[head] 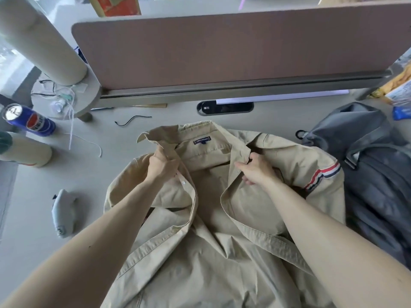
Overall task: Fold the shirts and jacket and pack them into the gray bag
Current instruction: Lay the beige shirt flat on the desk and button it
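A tan shirt [222,252] lies front up and unbuttoned on a pale bench [89,178], collar pointing away from the viewer. The left hand [163,165] grips the shirt's buttoned edge just below the collar. The right hand [255,172] pinches the opposite front edge at the same height. This looks like drawing the two fronts together to square the shirt before folding. The gray bag [367,152] sits just right of the shirt, against its striped sleeve.

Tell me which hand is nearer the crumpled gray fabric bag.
Right. The right hand grips the beige cotton shirt near the bag; the left hand grips its opposite edge, farther left.
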Tool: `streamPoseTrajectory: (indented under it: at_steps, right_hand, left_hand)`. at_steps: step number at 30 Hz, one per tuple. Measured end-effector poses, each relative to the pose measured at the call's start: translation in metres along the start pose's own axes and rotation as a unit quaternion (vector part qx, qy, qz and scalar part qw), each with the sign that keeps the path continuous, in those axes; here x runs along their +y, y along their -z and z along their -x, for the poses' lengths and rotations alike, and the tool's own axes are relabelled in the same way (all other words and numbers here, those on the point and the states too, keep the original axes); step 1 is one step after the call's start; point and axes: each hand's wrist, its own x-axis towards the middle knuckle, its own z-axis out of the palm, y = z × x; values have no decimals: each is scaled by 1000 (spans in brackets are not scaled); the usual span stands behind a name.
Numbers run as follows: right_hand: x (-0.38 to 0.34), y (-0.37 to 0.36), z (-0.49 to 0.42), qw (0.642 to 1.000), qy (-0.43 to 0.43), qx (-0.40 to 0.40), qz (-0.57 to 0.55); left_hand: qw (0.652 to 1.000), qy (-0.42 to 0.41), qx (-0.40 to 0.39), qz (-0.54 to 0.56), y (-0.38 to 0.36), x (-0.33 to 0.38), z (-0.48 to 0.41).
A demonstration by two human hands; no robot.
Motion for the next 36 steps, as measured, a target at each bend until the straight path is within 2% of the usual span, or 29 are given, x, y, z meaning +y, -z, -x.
streamPoseTrajectory:
  at_steps: [4, 6, 8, 10, 12, 14, 16, 19, 24, 28, 31, 36]
  right_hand:
    - [-5, -13, -18, 999, 14, 51, -2]
    - [-19, -15, -15, 995, 57, 78, 17]
    - [-40, -20, -8, 989, 121, 73, 40]
    - [-51, -29, -4, 987, 150, -40, -40]
    - [-47, -35, 0, 977, 132, -158, -57]
    - [-33, -34, 8, 974, 120, -194, 5]
    - [-19, -30, 17, 975, 113, -185, 59]
    - [5, -24, 29, 974, 119, -158, 113]
    - [43, -8, 60, 972, 172, -70, 142]
    - [79, 18, 91, 969, 181, -1, 170]
    - [108, 39, 116, 965, 168, 34, 198]
    - [162, 63, 156, 970, 113, 6, 217]
  left_hand:
    - [999, -49, 6, 19, 1, 20, -8]
    - [997, -79, 3, -6, 1, 32, -12]
    - [994, -94, -45, 38, 1, 43, -17]
    - [981, -92, -138, 100, -2, 45, -22]
    - [966, -82, -224, 101, -6, 33, -22]
    - [956, -49, -269, 102, -9, 14, -15]
    - [954, -62, -285, 73, -8, -4, -2]
    - [966, -125, -228, -19, -2, -29, 18]
    - [977, -157, -143, -19, 20, -83, 60]
    - [981, -121, -109, -107, 39, -132, 103]
    - [976, -56, -123, -168, 49, -176, 138]
    - [955, 18, -133, -263, 57, -228, 179]
